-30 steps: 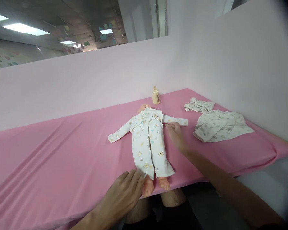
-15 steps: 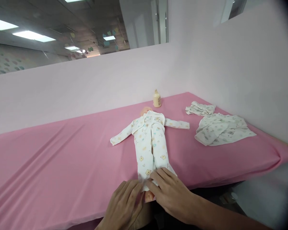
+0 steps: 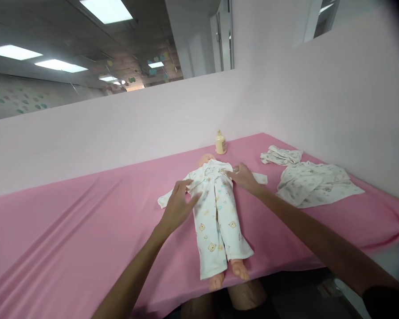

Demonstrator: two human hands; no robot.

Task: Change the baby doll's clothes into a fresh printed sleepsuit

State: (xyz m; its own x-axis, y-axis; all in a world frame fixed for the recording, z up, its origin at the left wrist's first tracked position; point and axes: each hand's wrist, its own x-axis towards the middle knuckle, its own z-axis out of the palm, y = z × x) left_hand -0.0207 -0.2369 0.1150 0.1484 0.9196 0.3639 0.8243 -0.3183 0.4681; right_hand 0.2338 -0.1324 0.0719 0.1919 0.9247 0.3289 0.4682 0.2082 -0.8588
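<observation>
A baby doll [image 3: 216, 208] in a white printed sleepsuit lies on its back on the pink-covered table [image 3: 69, 230], head toward the wall and bare feet at the near edge. My left hand [image 3: 179, 206] hovers with fingers spread over the doll's left sleeve and side. My right hand [image 3: 244, 177] lies flat with fingers stretched out on the doll's other shoulder and sleeve. Neither hand holds anything.
A small cream bottle [image 3: 221, 143] stands by the pale pink wall behind the doll's head. Two piles of white printed baby clothes, a small pile [image 3: 281, 155] and a larger pile [image 3: 314, 184], lie at the right near the side wall. My knees show under the table's near edge.
Both hands left the doll's trouser cuffs near the feet and reached up to its shoulders and sleeves. The doll's feet are uncovered again.
</observation>
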